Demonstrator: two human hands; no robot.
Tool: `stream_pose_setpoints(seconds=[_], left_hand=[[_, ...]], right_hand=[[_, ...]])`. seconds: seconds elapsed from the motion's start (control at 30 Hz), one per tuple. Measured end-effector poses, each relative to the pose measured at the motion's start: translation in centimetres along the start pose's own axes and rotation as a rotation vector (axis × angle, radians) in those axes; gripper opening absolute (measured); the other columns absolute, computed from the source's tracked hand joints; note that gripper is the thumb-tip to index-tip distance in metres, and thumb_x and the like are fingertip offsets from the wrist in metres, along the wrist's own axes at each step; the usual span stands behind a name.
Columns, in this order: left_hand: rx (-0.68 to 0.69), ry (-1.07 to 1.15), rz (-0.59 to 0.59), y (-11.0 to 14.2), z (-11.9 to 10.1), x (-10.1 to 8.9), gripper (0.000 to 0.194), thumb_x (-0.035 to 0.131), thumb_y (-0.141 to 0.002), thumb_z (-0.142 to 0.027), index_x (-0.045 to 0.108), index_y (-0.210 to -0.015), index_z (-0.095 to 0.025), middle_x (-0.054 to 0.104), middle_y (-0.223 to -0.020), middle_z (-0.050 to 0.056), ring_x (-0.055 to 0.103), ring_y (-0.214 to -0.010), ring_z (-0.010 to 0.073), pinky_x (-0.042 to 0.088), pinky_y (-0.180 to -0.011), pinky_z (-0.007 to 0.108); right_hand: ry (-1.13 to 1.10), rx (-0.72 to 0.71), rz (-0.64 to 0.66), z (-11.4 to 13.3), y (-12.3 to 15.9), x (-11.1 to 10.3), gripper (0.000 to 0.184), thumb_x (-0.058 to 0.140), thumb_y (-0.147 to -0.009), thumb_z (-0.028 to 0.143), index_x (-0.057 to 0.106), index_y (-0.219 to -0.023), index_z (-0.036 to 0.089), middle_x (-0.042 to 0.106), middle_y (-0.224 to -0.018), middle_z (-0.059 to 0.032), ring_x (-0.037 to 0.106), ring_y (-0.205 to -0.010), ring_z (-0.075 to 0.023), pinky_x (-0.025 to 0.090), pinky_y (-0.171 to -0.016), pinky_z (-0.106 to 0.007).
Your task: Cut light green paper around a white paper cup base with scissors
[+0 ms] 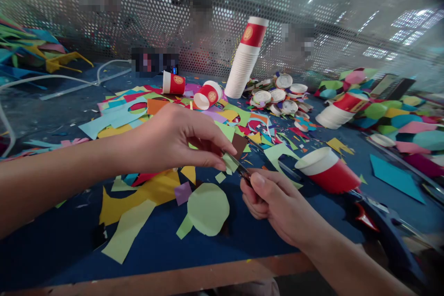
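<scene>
My left hand (183, 141) pinches a small light green paper piece (229, 162) between thumb and fingertips. Wrapped round a pair of scissors (243, 171) is my right hand (272, 201); the dark blades point up and left and meet the paper, and the handles are mostly hidden by my fingers. Below the hands lies a roundish light green paper disc (208, 209) with a short green strip (185, 226) sticking out at its lower left. Tiny green offcuts (220, 177) are on the blue table under the blades.
A leaning stack of paper cups (243, 62) stands at the back, with two red cups (174, 83) lying left of it. Another red cup (329, 171) lies right of my hand, beside a dark blue-handled tool (388, 226). Coloured scraps (138, 199) and decorated cup pieces (277, 95) cover the middle.
</scene>
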State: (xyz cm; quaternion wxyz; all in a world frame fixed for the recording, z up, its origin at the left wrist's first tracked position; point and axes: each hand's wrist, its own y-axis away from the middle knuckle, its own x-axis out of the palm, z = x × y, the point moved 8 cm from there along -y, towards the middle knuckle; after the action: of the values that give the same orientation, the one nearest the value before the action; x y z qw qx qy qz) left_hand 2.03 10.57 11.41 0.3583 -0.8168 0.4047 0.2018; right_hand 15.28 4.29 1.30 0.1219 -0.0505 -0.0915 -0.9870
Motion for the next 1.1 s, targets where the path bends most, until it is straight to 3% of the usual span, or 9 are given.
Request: stream_pose_setpoints(seconds=[0.4,1.1], left_hand=[[-0.021,0.006,-0.015,0.07,0.23,-0.12,0.018,0.080,-0.084,-0.008,0.080,-0.101,-0.011,0.081,-0.086,0.004,0.075,-0.076,0.0098,0.056,-0.067,0.010],[-0.013,-0.004,-0.002,-0.12,0.08,0.19,0.016,0.081,-0.082,-0.008,0.081,-0.098,-0.009,0.081,-0.084,0.005,0.075,-0.074,0.0088,0.054,-0.065,0.007]], right_hand=[[-0.017,0.005,0.019,-0.46,0.06,-0.17,0.055,0.068,-0.087,0.067,0.050,-0.065,0.019,0.025,-0.049,0.0110,0.017,-0.044,-0.0045,0.011,-0.044,-0.024],[0.059,-0.010,0.002,-0.05,0.03,-0.09,0.058,0.068,-0.087,0.068,0.048,-0.064,0.019,0.031,-0.051,0.0088,0.022,-0.045,-0.0048,0.014,-0.042,-0.022]])
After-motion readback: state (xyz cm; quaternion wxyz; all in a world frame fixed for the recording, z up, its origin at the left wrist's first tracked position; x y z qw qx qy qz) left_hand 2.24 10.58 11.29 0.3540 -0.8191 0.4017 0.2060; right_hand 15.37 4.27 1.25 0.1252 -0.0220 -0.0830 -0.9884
